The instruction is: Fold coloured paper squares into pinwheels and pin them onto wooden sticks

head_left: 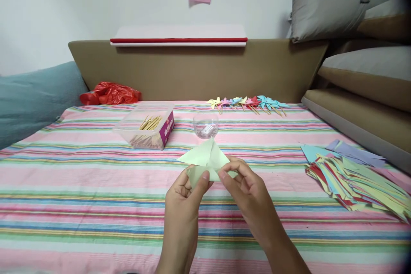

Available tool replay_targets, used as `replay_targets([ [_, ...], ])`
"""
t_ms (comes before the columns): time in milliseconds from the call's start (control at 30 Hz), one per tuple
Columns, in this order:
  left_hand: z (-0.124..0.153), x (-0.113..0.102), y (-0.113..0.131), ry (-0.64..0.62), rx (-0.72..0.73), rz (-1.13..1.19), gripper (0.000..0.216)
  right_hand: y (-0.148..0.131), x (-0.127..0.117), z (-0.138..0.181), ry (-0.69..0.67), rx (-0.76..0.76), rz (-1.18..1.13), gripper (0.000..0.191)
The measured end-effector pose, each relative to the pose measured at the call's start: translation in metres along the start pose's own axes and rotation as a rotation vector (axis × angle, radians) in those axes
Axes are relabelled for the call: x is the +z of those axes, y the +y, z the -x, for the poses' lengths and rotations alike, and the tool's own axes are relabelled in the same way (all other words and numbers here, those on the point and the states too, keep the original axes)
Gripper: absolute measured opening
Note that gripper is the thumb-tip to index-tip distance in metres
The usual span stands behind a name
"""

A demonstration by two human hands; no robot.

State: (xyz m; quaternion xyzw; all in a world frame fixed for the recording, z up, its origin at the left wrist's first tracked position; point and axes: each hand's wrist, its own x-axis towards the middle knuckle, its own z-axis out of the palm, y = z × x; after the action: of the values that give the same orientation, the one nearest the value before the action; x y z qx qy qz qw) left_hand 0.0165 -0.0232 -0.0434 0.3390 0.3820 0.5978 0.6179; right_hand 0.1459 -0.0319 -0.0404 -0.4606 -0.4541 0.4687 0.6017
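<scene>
A pale green paper pinwheel [205, 154], partly folded, is held up between both hands above the striped cloth. My left hand [184, 192] pinches its lower left side, thumb pressed near the centre. On the lower right, my right hand [245, 184] grips the same paper between thumb and fingers. One wide point of the paper stands out to the left and a peak rises at the top. Fingers cover part of its lower edge. Just beyond it sits a round clear plastic container [198, 127] with small items and a white label inside.
A clear plastic box [168, 113] of wooden sticks stands left of centre. Finished pinwheels [253, 102] lie in a row at the back. Cut coloured paper [359, 180] is piled at right. A red plastic bag [112, 93] lies back left; stacked cushions [366, 64] border the right.
</scene>
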Motion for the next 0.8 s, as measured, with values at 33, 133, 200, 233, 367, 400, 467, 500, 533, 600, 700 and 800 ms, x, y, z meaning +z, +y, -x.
replay_targets([
  [33,0.000,-0.001,0.000,0.006,-0.003,-0.006,0.038,-0.002,0.001,0.000,0.037,0.013,-0.056,0.026],
  [133,-0.001,-0.003,0.001,-0.009,-0.017,-0.029,0.040,-0.007,0.002,0.000,0.114,0.076,-0.234,0.038],
  [200,-0.001,-0.004,0.002,-0.045,-0.038,-0.059,0.042,-0.010,0.000,-0.001,0.105,0.144,-0.288,0.050],
  [233,-0.001,-0.004,0.003,-0.066,-0.052,-0.079,0.044,-0.010,-0.002,-0.002,0.094,0.178,-0.303,0.056],
  [367,-0.002,-0.003,0.006,-0.130,-0.079,-0.146,0.045,-0.010,-0.009,-0.003,0.071,0.211,-0.321,0.062],
  [400,-0.002,-0.003,0.006,-0.141,-0.076,-0.155,0.044,-0.009,-0.010,-0.003,0.074,0.209,-0.316,0.060],
  [467,-0.002,-0.002,0.007,-0.161,-0.066,-0.173,0.043,-0.008,-0.011,-0.003,0.083,0.205,-0.300,0.055],
  [500,-0.002,-0.002,0.007,-0.168,-0.059,-0.182,0.043,-0.008,-0.011,-0.003,0.085,0.203,-0.293,0.053],
  [533,-0.001,-0.002,0.007,-0.174,-0.053,-0.189,0.042,-0.008,-0.011,-0.003,0.084,0.199,-0.287,0.050],
  [600,-0.001,-0.002,0.007,-0.185,-0.046,-0.203,0.039,-0.009,-0.010,-0.003,0.064,0.189,-0.275,0.047],
  [700,0.000,-0.003,0.008,-0.200,-0.044,-0.224,0.035,-0.011,-0.009,-0.001,0.015,0.190,-0.256,0.044],
  [800,0.001,-0.004,0.010,-0.221,-0.047,-0.260,0.033,-0.012,-0.010,0.000,0.002,0.216,-0.232,0.044],
])
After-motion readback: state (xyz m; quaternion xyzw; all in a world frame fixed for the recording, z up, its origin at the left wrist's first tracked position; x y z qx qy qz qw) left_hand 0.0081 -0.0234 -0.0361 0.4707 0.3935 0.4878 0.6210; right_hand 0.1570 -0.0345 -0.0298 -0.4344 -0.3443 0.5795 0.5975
